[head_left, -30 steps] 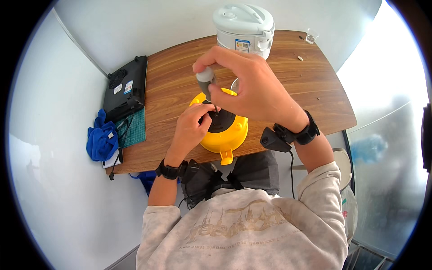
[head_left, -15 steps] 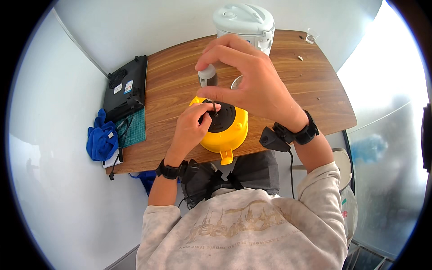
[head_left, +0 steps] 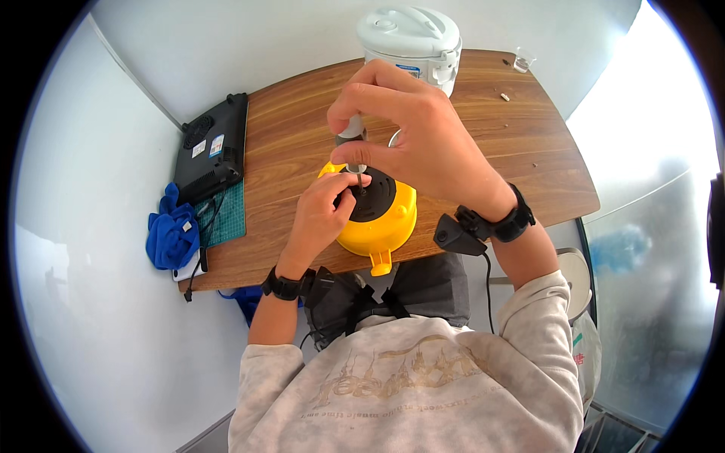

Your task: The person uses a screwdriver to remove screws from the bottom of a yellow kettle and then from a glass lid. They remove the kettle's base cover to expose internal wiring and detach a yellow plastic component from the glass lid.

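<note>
A yellow plastic housing [head_left: 380, 238] with a round black slotted base [head_left: 376, 202] facing up sits at the table's near edge. Over the base stands a screwdriver [head_left: 350, 136] with a grey and dark handle, nearly upright, its tip down on the black part. The fingers and thumb of my right hand [head_left: 419, 124] are closed round the handle. My left hand [head_left: 321, 215] rests on the left of the base, fingers bent, its index fingertip against the thin shaft and its thumb close by. Any screw under the tip is too small to see.
A white lidded pot-like appliance [head_left: 411, 41] stands at the back. Partly hidden behind my right hand is a round-rimmed dish [head_left: 394, 138]. A black laptop cooler [head_left: 211, 143], green cutting mat [head_left: 230, 215] and blue cloth [head_left: 172, 234] are left. A clear cup [head_left: 522, 60] stands far right.
My right hand's fingers have closed in on the screwdriver handle, from a wider spread round it. My left hand and the yellow housing stay nearly where they were.
</note>
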A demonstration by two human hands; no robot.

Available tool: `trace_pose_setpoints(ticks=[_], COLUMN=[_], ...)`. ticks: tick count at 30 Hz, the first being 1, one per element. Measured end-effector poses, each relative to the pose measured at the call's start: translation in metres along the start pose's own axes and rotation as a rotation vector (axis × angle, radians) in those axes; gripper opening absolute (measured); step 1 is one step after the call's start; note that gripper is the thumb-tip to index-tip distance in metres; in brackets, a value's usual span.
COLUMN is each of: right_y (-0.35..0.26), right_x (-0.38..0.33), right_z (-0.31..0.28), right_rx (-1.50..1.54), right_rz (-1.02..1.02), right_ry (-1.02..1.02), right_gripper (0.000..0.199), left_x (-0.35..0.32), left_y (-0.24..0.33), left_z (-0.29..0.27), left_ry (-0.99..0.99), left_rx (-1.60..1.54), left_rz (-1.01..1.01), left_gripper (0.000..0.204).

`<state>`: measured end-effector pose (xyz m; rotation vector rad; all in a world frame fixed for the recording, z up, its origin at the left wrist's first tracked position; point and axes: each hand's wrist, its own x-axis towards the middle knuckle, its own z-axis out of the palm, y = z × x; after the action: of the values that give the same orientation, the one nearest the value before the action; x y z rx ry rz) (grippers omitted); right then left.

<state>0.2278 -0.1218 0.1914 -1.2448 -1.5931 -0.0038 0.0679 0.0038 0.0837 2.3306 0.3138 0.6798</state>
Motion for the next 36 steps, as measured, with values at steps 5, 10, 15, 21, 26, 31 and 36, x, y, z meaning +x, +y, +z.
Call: trace_pose_setpoints(ticks=[5, 10, 15, 21, 26, 31, 36], right_y=[-0.002, 0.001, 0.000, 0.004, 0.008, 0.010, -0.001], right_x=[0.002, 0.000, 0.000, -0.003, -0.003, -0.005, -0.008], right_z=[0.003, 0.006, 0.002, 0.005, 0.011, 0.014, 0.006], right_rx=[-0.047, -0.065, -0.046, -0.093, -0.016, 0.005, -0.392], right_rz=[-0.036, -0.136, -0.022, -0.142, -0.048, 0.003, 0.019], right_ry=[0.046, 0.073, 0.014, 0.034, 0.000, 0.021, -0.050], right_gripper=[0.022, 0.022, 0.028, 0.025, 0.035, 0.030, 0.034], left_x=[-0.001, -0.001, -0.001, -0.001, 0.000, 0.000, 0.000], left_y=[0.000, -0.002, -0.004, 0.001, -0.001, 0.002, 0.003], left_z=[0.000, 0.000, 0.001, 0.000, 0.001, 0.000, 0.000], left_ry=[-0.008, -0.009, 0.011, -0.005, 0.004, -0.021, -0.017], left_rx=[0.028, 0.022, 0.027, 0.036, 0.001, 0.021, -0.010], left_rz=[-0.018, -0.024, 0.023, -0.040, 0.004, -0.068, -0.055], left_gripper=[0.023, 0.022, 0.022, 0.023, 0.022, 0.023, 0.024])
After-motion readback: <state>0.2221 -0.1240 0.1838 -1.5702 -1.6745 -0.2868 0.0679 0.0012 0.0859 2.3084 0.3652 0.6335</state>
